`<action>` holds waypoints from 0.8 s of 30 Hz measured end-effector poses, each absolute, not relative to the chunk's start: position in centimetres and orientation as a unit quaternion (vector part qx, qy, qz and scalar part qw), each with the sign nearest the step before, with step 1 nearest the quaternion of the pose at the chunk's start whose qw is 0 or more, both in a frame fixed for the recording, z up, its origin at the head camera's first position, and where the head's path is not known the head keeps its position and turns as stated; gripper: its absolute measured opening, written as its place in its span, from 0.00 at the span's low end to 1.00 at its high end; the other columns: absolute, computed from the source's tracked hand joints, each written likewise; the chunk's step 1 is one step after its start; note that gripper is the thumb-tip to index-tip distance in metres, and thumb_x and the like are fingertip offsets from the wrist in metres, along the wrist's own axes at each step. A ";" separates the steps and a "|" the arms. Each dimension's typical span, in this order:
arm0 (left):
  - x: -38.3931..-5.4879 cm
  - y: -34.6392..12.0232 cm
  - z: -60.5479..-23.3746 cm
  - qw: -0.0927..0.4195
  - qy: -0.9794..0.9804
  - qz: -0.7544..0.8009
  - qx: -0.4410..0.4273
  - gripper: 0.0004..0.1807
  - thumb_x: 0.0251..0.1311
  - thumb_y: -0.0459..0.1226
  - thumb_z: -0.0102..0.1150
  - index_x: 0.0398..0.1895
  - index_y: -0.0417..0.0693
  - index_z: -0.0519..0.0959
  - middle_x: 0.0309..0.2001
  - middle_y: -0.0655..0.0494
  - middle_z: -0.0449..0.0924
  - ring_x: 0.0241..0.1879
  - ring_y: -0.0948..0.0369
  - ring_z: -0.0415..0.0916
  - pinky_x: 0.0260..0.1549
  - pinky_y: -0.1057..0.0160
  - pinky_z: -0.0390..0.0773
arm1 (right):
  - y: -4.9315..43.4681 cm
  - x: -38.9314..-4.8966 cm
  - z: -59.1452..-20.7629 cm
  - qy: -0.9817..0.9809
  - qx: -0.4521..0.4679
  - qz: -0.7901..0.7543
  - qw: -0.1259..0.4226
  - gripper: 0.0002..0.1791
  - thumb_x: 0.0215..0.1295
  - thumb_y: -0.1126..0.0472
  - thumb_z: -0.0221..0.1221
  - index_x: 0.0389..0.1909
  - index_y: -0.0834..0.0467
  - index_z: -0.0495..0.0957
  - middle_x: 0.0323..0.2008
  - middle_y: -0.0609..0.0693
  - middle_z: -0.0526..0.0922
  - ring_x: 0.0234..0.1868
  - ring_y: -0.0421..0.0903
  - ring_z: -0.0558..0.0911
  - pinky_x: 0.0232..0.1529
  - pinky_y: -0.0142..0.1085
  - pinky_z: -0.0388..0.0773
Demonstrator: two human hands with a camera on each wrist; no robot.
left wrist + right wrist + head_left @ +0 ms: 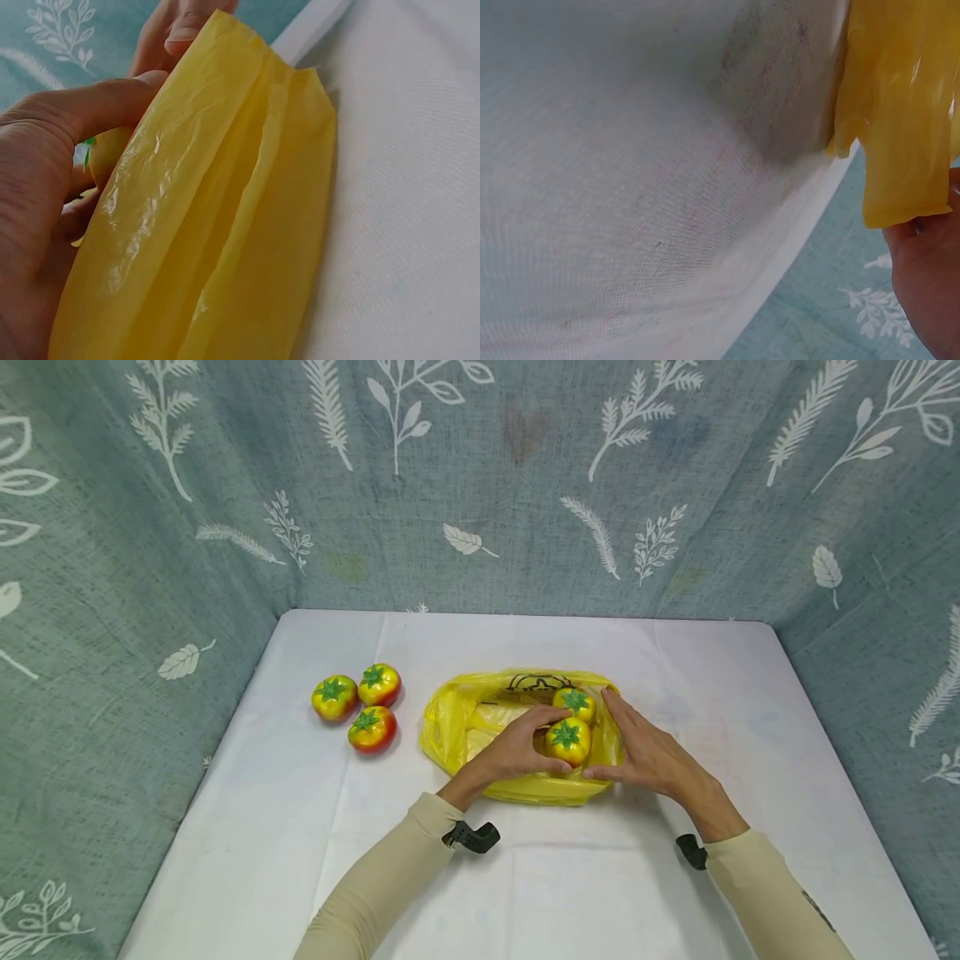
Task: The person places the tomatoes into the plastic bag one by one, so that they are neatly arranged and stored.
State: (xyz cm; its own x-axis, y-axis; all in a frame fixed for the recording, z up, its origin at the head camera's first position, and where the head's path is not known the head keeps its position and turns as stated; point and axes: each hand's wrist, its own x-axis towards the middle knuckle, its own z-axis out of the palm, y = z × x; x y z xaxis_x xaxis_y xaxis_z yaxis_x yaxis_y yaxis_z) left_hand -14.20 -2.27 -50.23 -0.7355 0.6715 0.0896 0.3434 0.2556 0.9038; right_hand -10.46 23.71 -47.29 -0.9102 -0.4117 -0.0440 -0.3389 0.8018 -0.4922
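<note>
A yellow plastic bag point(450, 727) lies on the table with its mouth spread upward. Inside its right part sit two yellow tomatoes with green star-shaped tops, one front tomato point(567, 739) and one rear tomato point(575, 700). My left hand point(517, 747) reaches in over the near rim and holds the front tomato between thumb and fingers. At the bag's right side is my right hand point(652, 752), thumb and fingers spread and fairly straight along the rim. The bag wall point(202, 195) hides part of the left fingers in the left wrist view; bag plastic point(907, 112) covers the right fingertips in the right wrist view.
Three red-and-yellow tomatoes lie grouped left of the bag: a left one point(334, 698), a back one point(380, 684) and a near one point(372, 730). A white cloth covers the table point(570, 877). Blue-green leaf-patterned fabric point(510, 527) stands around its back and sides.
</note>
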 end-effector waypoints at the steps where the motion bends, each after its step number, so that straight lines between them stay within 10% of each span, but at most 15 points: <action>1: -14.2 -2.3 -50.3 0.159 0.778 0.513 0.327 0.44 0.54 0.40 0.77 0.73 0.43 0.67 0.66 0.49 0.68 0.62 0.57 0.69 0.63 0.64 0.71 | 23.7 -10.5 -47.3 0.946 -0.198 -0.245 0.074 0.69 0.51 0.24 0.65 0.83 0.51 0.38 0.80 0.59 0.47 0.72 0.65 0.63 0.62 0.64 0.71; 24: -13.8 -2.0 -51.5 0.150 0.803 0.468 0.337 0.44 0.53 0.42 0.77 0.73 0.45 0.68 0.66 0.51 0.68 0.64 0.58 0.67 0.66 0.60 0.68 | 23.6 -10.4 -47.4 0.945 -0.198 -0.250 0.073 0.69 0.51 0.24 0.65 0.83 0.50 0.39 0.80 0.58 0.46 0.72 0.65 0.64 0.61 0.63 0.71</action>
